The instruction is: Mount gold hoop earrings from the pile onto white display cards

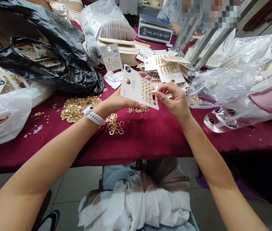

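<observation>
In the head view, my left hand (pixel 130 102) holds up a white earring card (pixel 133 85), its thumb along the lower edge and its fingers behind. Rows of small gold earrings (pixel 147 91) sit on the card's right part. My right hand (pixel 174 98) is at the card's right edge, thumb and forefinger pinched together. What that pinch holds, if anything, is too small to make out. Beneath the card and left wrist lie loose gold hoop pieces (pixel 115 125), with a bigger heap of gold pieces (pixel 75 108) to the left.
Filled earring cards (pixel 171 72) are piled behind my hands. A black plastic bag (pixel 61 41) and a white bag (pixel 8 112) stand left. Clear plastic bags (pixel 213 85) and a pink-lidded bottle (pixel 268 96) lie right. A counting scale (pixel 155 29) stands at the back.
</observation>
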Demonstrator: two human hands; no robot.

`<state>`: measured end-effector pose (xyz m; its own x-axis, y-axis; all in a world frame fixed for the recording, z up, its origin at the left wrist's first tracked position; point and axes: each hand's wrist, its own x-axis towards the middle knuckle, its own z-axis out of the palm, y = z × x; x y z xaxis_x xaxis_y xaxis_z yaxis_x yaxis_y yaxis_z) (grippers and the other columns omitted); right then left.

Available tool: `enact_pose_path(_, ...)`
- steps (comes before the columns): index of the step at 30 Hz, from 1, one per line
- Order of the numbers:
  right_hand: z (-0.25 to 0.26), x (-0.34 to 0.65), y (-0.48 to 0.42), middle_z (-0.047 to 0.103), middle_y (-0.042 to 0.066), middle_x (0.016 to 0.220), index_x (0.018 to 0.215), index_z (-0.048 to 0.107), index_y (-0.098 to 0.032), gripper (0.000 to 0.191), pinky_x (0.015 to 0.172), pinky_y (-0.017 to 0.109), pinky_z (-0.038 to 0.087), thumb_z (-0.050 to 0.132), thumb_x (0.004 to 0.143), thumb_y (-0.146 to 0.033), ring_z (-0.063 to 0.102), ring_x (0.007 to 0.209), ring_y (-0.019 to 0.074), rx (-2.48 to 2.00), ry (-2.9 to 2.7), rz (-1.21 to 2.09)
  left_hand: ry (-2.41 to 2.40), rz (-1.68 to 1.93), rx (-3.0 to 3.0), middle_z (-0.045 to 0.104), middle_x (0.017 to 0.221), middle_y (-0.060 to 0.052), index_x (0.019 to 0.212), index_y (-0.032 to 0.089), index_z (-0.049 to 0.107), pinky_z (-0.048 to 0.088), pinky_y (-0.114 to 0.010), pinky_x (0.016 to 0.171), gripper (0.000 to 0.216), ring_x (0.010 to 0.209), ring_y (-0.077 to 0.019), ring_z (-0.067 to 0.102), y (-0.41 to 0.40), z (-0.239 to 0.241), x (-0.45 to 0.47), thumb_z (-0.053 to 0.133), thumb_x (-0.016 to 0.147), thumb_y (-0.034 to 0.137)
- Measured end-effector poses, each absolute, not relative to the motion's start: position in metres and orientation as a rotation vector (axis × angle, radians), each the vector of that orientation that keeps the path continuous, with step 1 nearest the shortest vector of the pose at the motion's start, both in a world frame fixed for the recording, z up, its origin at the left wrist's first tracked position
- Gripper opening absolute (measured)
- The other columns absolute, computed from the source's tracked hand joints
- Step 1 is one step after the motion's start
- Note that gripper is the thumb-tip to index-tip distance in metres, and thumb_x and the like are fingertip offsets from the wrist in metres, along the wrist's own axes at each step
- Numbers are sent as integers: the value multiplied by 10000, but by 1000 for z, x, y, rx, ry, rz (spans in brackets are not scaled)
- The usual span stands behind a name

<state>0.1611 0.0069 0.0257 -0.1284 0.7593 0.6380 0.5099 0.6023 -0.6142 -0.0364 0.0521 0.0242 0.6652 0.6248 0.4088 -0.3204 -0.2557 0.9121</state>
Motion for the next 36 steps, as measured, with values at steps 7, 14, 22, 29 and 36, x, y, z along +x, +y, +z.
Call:
enact_pose_path(7, 28, 159, 3, 645, -22, 775, 724, 611, -229, 126, 835, 341, 419, 626, 829, -298, 558, 809, 156, -1085, -1891, 152, 349, 983, 1620, 454, 1373, -156, 1223, 189, 421, 449, -466, 1031, 908, 1315, -338, 414, 55, 17, -35, 878, 468, 403)
enact_pose_path(14, 21, 157, 4, 687, -14, 790, 736, 657, -231, 93, 822, 346, 413, 659, 816, -279, 563, 839, 176, -1081, -1948, 86, 388, 979, 1603, 488, 1340, -161, 1207, 175, 436, 454, -456, 1007, 894, 1264, -327, 468, 52, 16, -37, 888, 465, 387)
enact_pose_path(22, 26, 165, 5, 686, 18, 798, 791, 657, -231, 286, 831, 370, 455, 595, 837, -506, 577, 882, 197, -1160, -1924, 75, 391, 1019, 1560, 501, 1287, -156, 1180, 170, 438, 471, -459, 984, 881, 1207, -329, 508, 57, 15, -36, 894, 447, 347)
enact_pose_path(29, 28, 157, -8, 659, 95, 1200, 1194, 604, -141, 425, 970, 405, 485, 539, 788, -249, 603, 1103, 223, -1159, -2059, -90, 488, 1090, 1640, 496, 1259, -129, 1270, 169, 426, 384, -509, 1046, 936, 1238, -342, 463, 56, 19, -35, 865, 487, 435)
enact_pose_path(36, 17, 135, -22, 696, 103, 1128, 1098, 671, -118, 383, 980, 430, 485, 599, 762, -290, 628, 1092, 282, -1338, -1835, 377, 551, 1100, 1862, 469, 1265, -117, 1332, 178, 367, 351, -500, 1063, 944, 1240, -341, 439, 49, 16, -27, 814, 559, 483)
